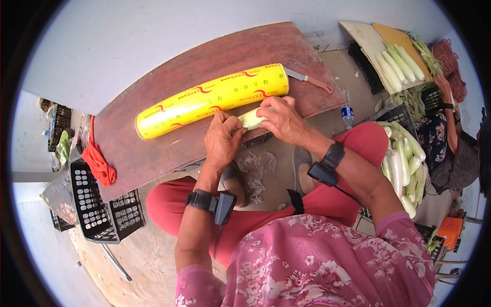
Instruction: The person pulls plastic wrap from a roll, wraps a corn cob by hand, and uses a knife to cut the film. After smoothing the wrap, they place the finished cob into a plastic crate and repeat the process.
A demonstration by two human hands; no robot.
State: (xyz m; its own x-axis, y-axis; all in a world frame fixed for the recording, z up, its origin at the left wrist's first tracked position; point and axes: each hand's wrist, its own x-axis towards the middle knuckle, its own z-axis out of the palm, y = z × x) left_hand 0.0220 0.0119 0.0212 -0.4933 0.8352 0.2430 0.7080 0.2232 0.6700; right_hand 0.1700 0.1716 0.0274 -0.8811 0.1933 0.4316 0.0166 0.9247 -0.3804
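Observation:
Across the wooden table lies a long roll of cling film (212,101) with a bright yellow printed surface. At the table's near edge, a short pale green vegetable (250,119) is held between both hands just in front of the roll; its exact kind is hard to tell. My left hand (223,137) is closed, fingers pinched at the vegetable's left end. My right hand (284,120) is closed around its right end, close to the roll. Fingers hide both ends of the vegetable. Beyond the roll's right end lies a knife (310,80) with a reddish handle.
A red cloth (99,162) hangs over the table's left corner, above black crates (92,199). At right are a water bottle (347,113), a heap of pale green vegetables (404,163) and more on a board (401,64). Another person's arm (448,102) reaches in there.

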